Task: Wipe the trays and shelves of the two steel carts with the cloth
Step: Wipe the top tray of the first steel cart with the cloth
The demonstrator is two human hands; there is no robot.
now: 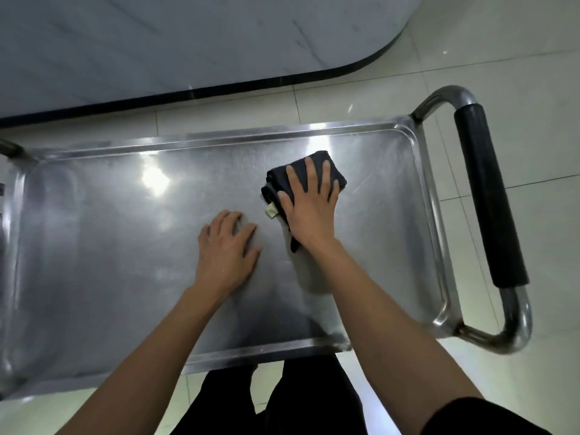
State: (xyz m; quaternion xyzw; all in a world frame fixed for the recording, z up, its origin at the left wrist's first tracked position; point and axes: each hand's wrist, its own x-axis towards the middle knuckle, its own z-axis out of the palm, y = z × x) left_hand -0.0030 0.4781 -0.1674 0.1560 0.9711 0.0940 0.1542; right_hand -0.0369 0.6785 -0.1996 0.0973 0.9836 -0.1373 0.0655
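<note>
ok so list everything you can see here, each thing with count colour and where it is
tray: one, bare steel with a raised rim, top of the cart, fills the middle of the view
cart handle: one, steel tube with a black grip, at the tray's right end
cloth: one, dark, folded, with a pale tag at its left edge, on the tray right of centre
floor: pale tiles, around the cart
counter base: one, pale grey with a dark bottom edge, beyond the cart
left hand: one, fingers slightly bent, rests on the bare tray near the middle
right hand: one, flat with spread fingers, presses on the cloth
legs: in black, below the tray's near rim
</note>
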